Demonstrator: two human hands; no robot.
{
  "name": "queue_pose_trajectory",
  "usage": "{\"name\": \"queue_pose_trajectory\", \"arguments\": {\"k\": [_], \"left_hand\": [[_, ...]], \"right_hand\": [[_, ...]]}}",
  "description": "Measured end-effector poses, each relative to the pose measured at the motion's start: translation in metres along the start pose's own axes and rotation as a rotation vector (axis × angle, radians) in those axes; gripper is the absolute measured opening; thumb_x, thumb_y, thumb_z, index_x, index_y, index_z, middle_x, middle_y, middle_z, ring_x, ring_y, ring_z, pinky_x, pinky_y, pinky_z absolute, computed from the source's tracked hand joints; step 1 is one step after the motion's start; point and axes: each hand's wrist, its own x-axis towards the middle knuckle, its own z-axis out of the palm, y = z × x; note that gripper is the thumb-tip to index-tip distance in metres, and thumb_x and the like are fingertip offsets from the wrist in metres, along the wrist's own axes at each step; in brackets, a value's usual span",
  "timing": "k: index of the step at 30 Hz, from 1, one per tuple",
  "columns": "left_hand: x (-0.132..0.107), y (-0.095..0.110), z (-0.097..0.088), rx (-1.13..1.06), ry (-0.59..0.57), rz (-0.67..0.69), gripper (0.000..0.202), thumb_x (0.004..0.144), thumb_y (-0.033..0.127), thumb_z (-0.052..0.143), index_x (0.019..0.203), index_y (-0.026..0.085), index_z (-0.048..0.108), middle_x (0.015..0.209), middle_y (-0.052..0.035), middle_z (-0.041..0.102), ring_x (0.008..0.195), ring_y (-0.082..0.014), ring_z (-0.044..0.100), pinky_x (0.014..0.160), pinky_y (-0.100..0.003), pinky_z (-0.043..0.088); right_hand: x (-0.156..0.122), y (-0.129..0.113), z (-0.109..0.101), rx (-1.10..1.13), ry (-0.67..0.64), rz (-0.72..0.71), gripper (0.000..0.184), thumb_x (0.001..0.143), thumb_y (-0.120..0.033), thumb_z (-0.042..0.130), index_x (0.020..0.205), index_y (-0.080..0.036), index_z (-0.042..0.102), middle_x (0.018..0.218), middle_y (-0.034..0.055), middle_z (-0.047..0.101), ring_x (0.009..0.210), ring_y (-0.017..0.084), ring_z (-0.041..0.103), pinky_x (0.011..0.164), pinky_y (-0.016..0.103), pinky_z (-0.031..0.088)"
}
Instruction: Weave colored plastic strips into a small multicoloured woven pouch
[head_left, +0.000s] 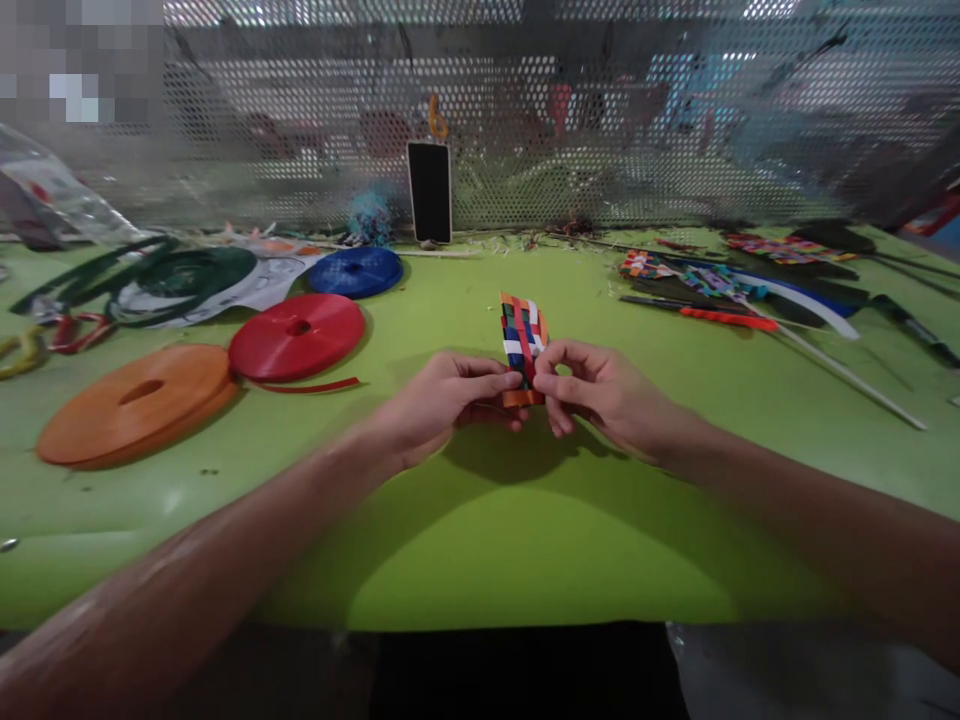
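- Two hands meet over the middle of the green worktop (525, 540): our left hand (442, 400) and right hand (600, 395) both pinch the lower end of a small woven strip piece (523, 345), held upright between them.
- Left fingers (499, 385): closed on the piece's lower left edge. Right fingers (547, 385): curled shut on its lower right edge, the thumb against the orange bottom band.
- Woven strip piece: orange, red, blue, white and green bands interlaced; the weave looks tight and mostly formed, so we judge it well along, with loose ends at top and bottom yet to be finished.
- Left of the piece: a red tape roll (296, 337) with a trailing end, an orange tape roll (139, 400) nearer us, a blue tape roll (356, 271) and dark green coils (187, 275) farther off.
- Behind the piece: a dark phone (430, 192) propped against the perforated screen (600, 120).
- Right of the piece: other woven pieces (701, 275) and a red-handled tool (724, 318), well apart from it.
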Motion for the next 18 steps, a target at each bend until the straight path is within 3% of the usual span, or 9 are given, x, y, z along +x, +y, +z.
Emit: {"name": "queue_pose_trajectory", "arguments": {"k": [3, 9, 15, 18], "left_hand": [[-0.0001, -0.0002, -0.0004, 0.011, 0.002, 0.023, 0.009, 0.088, 0.013, 0.073, 0.082, 0.01, 0.078, 0.08, -0.0076, 0.076, 0.066, -0.0123, 0.068, 0.079, -0.03, 0.06], [-0.0018, 0.0013, -0.0009, 0.046, 0.001, 0.02, 0.009, 0.087, 0.014, 0.074, 0.082, 0.009, 0.079, 0.083, -0.0085, 0.076, 0.07, -0.0135, 0.069, 0.084, -0.032, 0.06], [-0.0011, 0.001, 0.0015, 0.065, 0.057, 0.027, 0.012, 0.087, 0.02, 0.077, 0.079, 0.012, 0.079, 0.076, -0.0074, 0.077, 0.066, -0.0134, 0.069, 0.077, -0.03, 0.061], [-0.0007, 0.0008, 0.0023, 0.1, 0.081, 0.071, 0.015, 0.086, 0.024, 0.078, 0.078, 0.012, 0.078, 0.071, -0.0064, 0.076, 0.062, -0.0126, 0.068, 0.071, -0.027, 0.06]], "right_hand": [[-0.0004, 0.0002, -0.0036, -0.068, 0.003, -0.019, 0.017, 0.093, -0.037, 0.068, 0.093, -0.022, 0.062, 0.056, -0.0061, 0.06, 0.051, 0.01, 0.058, 0.056, 0.025, 0.046], [-0.0056, -0.006, 0.0004, -0.24, -0.001, -0.133, 0.01, 0.09, -0.023, 0.068, 0.099, -0.02, 0.069, 0.092, 0.0014, 0.061, 0.059, 0.009, 0.061, 0.057, 0.028, 0.052], [-0.0097, -0.0054, 0.0019, -0.786, 0.067, -0.491, 0.021, 0.09, -0.013, 0.062, 0.108, -0.02, 0.069, 0.104, 0.009, 0.061, 0.082, 0.017, 0.06, 0.067, 0.032, 0.052], [-0.0093, -0.0043, 0.0012, -0.958, 0.126, -0.562, 0.02, 0.093, -0.015, 0.059, 0.111, -0.021, 0.066, 0.105, 0.0104, 0.065, 0.093, 0.022, 0.063, 0.076, 0.037, 0.052]]}}
